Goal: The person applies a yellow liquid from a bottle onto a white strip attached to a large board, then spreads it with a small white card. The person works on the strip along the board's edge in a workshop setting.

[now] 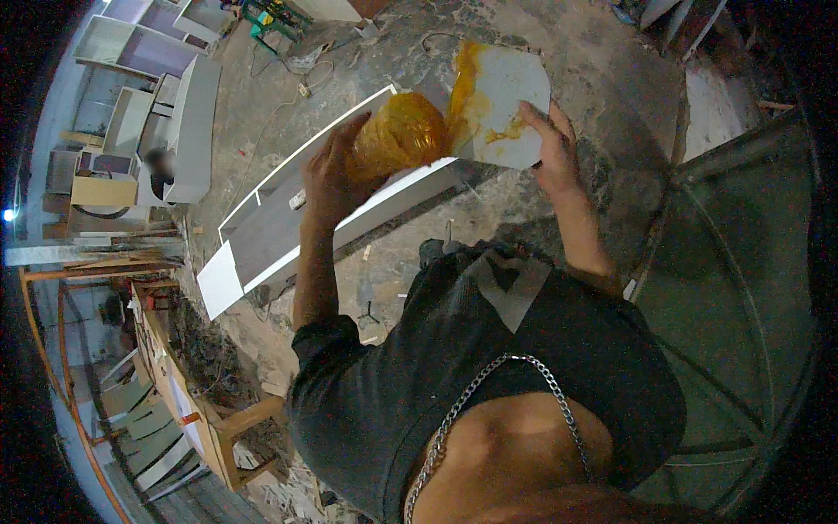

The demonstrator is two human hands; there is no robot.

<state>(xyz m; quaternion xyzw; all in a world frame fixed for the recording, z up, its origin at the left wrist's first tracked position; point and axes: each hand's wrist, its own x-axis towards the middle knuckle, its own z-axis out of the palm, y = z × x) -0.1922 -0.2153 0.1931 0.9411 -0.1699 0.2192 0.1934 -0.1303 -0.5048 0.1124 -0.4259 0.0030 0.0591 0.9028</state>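
Note:
My left hand is wrapped round a rounded container covered in glossy amber-yellow stuff, held tilted in front of me. Its opening and contents cannot be made out. My right hand grips the near right edge of a flat pale grey sheet, thumb on its upper face. Thick amber smears coat the sheet's left edge, and a smaller smear lies near its lower middle. That smeared edge meets or overlaps the container's right side; whether they touch is unclear.
Below my hands a long white cabinet frame lies on the stained concrete floor, a small white cylinder inside it. White cabinets stand at far left, a blurred person nearby. A cord crosses the floor. A wooden bench is lower left; dark mesh panel right.

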